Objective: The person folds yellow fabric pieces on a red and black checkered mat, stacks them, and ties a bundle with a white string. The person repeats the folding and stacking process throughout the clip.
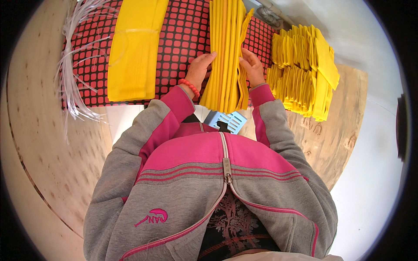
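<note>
My left hand point(201, 69) and my right hand point(252, 68) press from both sides against a stack of folded yellow fabric pieces point(225, 74). The pieces stand on edge side by side, and their near ends fan out a little past the table's front edge. The far end of the stack runs out of the picture. My left thumb and my right fingers lie along its outer sides. To the left lies a flat, neat yellow bundle point(134, 65) with a thin pale band across it.
A red and black checked cloth point(183, 30) covers the table. Loose white plastic strips point(72, 65) hang over its left end. Several more folded yellow pieces point(300, 74) are piled on a wooden surface point(344, 126) at the right. A blue slotted plastic item point(235, 123) shows below the table edge.
</note>
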{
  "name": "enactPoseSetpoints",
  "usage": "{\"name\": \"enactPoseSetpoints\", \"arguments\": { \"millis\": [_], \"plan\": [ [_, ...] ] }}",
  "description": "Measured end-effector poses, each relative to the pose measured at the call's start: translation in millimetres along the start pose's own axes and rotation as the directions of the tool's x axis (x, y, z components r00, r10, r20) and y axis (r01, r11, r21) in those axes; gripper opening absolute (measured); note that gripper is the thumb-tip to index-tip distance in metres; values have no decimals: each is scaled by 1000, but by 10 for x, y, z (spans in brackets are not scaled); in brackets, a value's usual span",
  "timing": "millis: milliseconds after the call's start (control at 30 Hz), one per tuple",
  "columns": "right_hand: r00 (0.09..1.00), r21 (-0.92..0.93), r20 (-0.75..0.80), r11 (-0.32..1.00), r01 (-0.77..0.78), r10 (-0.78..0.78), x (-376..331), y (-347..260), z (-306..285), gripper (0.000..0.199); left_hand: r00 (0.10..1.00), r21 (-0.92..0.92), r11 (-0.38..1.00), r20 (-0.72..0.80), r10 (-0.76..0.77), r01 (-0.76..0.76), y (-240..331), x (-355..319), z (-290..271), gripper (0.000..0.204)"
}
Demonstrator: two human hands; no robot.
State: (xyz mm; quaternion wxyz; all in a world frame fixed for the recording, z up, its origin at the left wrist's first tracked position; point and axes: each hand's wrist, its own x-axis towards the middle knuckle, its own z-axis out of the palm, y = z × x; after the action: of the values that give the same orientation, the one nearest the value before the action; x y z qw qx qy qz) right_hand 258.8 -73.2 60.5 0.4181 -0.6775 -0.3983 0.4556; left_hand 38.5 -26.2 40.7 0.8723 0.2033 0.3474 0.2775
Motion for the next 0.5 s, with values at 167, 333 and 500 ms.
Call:
{"name": "enactPoseSetpoints", "arguments": {
  "millis": [167,333,500],
  "plan": [
    [1000,-6,-10,1000,0,0,-8,-13,11,48,999,-22,1000,-39,21,-22,2,26,13,36],
    [1000,-6,-1,1000,10,-10,7,-3,17,47,999,-58,998,-43,11,-13,10,8,14,35],
    [1000,7,-17,1000,-4,4,-4,-17,30,48,998,-88,996,-61,1,-7,-13,19,3,33]
  ]
}}
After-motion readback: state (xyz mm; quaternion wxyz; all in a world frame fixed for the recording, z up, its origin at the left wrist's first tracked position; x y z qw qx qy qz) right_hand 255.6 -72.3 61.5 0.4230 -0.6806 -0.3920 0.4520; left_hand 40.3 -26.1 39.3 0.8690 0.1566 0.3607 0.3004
